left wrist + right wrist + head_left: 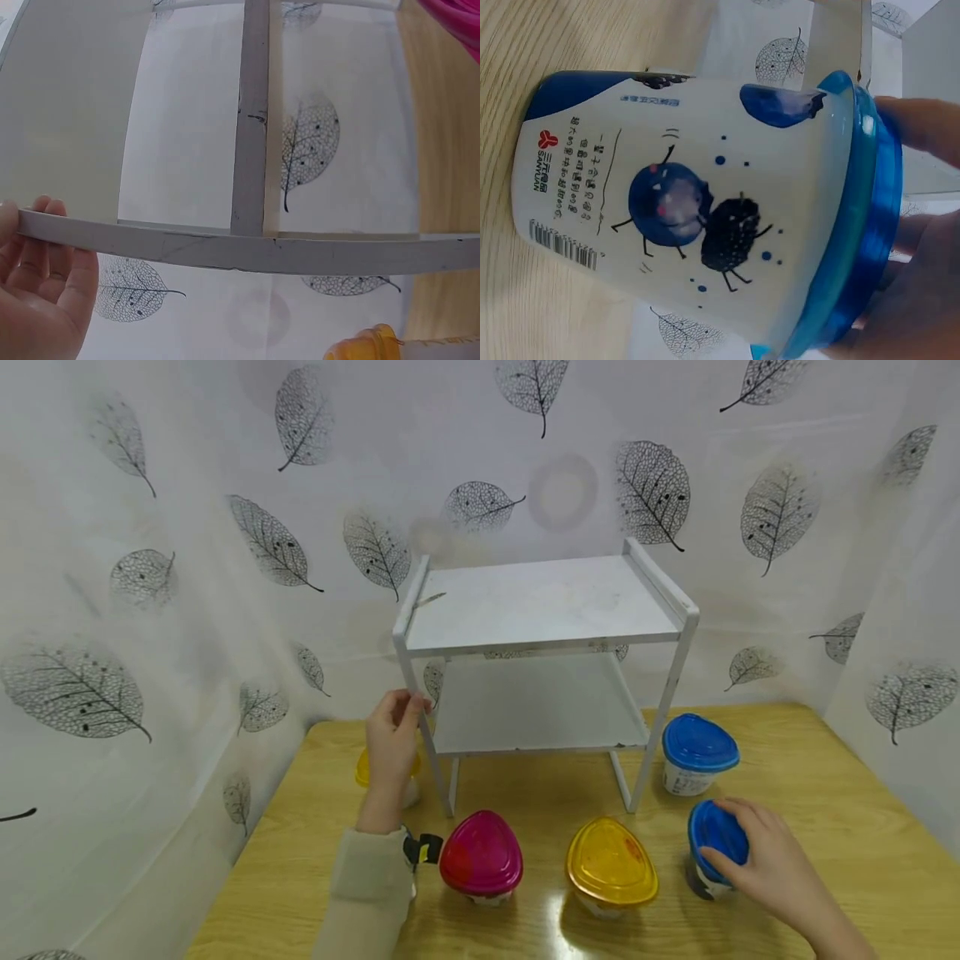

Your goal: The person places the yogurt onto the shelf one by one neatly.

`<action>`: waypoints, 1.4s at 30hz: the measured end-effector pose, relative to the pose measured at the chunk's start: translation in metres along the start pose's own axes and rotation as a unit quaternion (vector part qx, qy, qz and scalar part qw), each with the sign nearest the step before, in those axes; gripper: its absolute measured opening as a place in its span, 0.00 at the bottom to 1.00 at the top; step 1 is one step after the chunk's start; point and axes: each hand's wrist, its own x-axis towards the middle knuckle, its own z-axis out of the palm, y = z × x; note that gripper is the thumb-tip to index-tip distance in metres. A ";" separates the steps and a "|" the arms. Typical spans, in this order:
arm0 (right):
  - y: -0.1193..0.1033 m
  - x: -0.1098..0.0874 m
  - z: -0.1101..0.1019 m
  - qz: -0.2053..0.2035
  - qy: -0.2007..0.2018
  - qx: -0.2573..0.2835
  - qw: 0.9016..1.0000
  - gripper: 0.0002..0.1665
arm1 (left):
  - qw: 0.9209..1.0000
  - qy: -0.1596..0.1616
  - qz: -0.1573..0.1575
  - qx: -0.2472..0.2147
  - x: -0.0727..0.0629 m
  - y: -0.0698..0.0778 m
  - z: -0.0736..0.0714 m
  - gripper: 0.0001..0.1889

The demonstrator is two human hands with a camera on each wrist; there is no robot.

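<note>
A white two-tier rack [543,602] stands on the table. My left hand [393,735] holds its front left leg, with thumb and fingers about the white bar [180,246] in the left wrist view. At the front right, my right hand [776,864] grips the blue lid [718,837] of a yogurt tub from above. In the right wrist view this white tub [667,187] shows printed blueberries and a blackberry, and fingers [922,131] lie around the lid's rim. Whether its base touches the table, I cannot tell.
Another blue-lidded tub [697,752] stands right of the rack. In front are a pink-lidded tub [482,853] and a yellow-lidded tub [611,862]. A further yellow-lidded tub [363,768] is partly hidden behind my left wrist. Leaf-patterned sheeting [202,635] encloses the wooden table [277,868].
</note>
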 end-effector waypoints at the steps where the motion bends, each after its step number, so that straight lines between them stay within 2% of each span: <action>1: 0.001 0.000 -0.001 -0.009 -0.001 0.005 1.000 0.37 | 1.000 -0.001 -0.001 0.002 0.000 0.000 0.000 0.11; 5: 0.004 0.000 -0.004 -0.012 -0.010 0.029 0.999 0.37 | 1.000 -0.001 -0.008 0.006 -0.001 0.004 0.001 0.12; 8: 0.004 -0.002 -0.006 0.009 0.010 0.024 1.000 0.38 | 1.000 -0.002 -0.004 0.005 -0.001 0.004 0.002 0.12; 10: 0.004 -0.005 -0.006 0.031 0.033 0.004 0.999 0.40 | 1.000 -0.002 -0.001 0.005 -0.002 0.004 0.002 0.12; 13: 0.002 -0.009 -0.006 0.069 0.058 -0.055 0.994 0.44 | 1.000 -0.004 0.000 0.005 -0.002 0.004 0.003 0.11; 17: 0.001 -0.013 -0.007 0.106 0.033 -0.109 0.988 0.53 | 1.000 -0.005 -0.002 0.004 -0.003 0.004 0.004 0.12; 21: 0.002 -0.014 -0.007 0.110 0.016 -0.120 0.987 0.56 | 1.000 -0.003 -0.001 0.003 -0.004 0.004 0.003 0.12; 25: 0.005 -0.012 -0.009 0.094 -0.001 -0.099 0.991 0.54 | 1.000 -0.001 0.007 -0.002 -0.004 0.005 0.003 0.12; 29: 0.008 -0.009 -0.012 0.059 -0.024 -0.060 0.996 0.51 | 1.000 0.005 0.009 -0.008 -0.004 0.004 0.002 0.12; 36: 0.016 -0.009 -0.013 0.008 -0.064 0.000 0.998 0.45 | 1.000 0.000 -0.016 -0.015 -0.005 0.003 0.000 0.13; 39: 0.018 -0.010 -0.012 0.004 -0.067 0.029 0.997 0.44 | 1.000 0.001 -0.020 -0.012 -0.006 0.004 0.000 0.13; 42: 0.018 -0.013 -0.011 0.032 -0.050 0.042 0.997 0.46 | 1.000 -0.001 -0.018 -0.010 -0.006 0.004 0.002 0.12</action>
